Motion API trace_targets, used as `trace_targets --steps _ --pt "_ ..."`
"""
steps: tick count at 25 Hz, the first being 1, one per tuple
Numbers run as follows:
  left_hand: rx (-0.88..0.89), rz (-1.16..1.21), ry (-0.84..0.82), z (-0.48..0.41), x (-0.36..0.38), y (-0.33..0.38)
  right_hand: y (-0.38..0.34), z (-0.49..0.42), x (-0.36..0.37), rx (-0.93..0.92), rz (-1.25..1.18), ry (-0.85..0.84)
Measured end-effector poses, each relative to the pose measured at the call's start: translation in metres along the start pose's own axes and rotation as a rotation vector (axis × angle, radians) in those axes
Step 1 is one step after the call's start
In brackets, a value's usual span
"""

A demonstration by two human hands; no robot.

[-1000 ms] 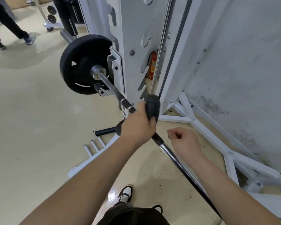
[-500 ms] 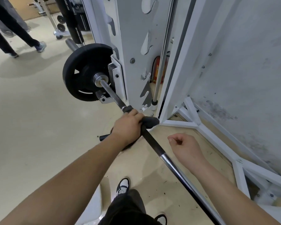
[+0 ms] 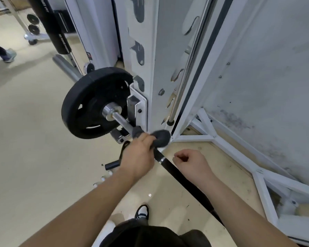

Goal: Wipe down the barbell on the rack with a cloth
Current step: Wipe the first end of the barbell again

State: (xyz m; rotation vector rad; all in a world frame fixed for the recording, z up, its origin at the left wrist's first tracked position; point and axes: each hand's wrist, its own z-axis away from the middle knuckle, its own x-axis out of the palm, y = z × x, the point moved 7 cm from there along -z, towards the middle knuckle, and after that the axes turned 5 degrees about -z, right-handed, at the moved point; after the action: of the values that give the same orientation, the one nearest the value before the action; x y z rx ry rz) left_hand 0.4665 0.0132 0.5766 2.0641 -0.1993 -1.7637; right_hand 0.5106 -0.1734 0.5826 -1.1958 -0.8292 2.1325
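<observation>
The barbell runs from a black weight plate at the centre left down toward the bottom right, resting in the white rack. My left hand grips a dark grey cloth wrapped round the bar close to the rack upright. The cloth bunches out to the right of my fingers. My right hand hovers just right of the bar with its fingers curled, holding nothing and not touching the bar.
The rack's white base struts spread over the floor to the right, below a stained grey wall. A short black bar and white pegs lie on the floor under my left arm. Another person's shoe shows at far left.
My left hand with the cloth has slid along the bar toward the weight plate. The view has shifted closer to the rack. My right hand has stayed beside the bar.
</observation>
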Motion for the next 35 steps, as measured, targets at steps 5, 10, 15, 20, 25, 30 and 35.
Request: trace_targets --steps 5,10,15,20,25,30,35 --pt "0.253 0.047 -0.171 -0.006 -0.005 0.003 -0.001 -0.012 0.006 0.051 0.102 0.033" --pt "0.073 0.129 -0.117 0.008 0.007 0.017 -0.006 -0.015 0.000 0.035 0.058 0.101" --pt "0.130 0.055 -0.106 -0.008 -0.008 -0.011 -0.014 -0.019 -0.002 0.034 0.032 0.096" --pt "-0.075 0.073 0.076 0.015 0.006 -0.014 -0.029 -0.021 0.012 -0.026 0.039 0.085" --pt "-0.086 0.348 0.001 0.057 0.013 -0.028 -0.033 -0.028 0.020 -0.032 0.120 0.062" --pt "-1.074 0.945 -0.050 0.094 0.042 -0.104 -0.051 -0.033 0.046 -0.084 0.194 -0.049" --pt "-1.090 1.586 -0.036 0.046 0.055 -0.046 -0.063 -0.042 0.067 -0.081 0.525 -0.065"
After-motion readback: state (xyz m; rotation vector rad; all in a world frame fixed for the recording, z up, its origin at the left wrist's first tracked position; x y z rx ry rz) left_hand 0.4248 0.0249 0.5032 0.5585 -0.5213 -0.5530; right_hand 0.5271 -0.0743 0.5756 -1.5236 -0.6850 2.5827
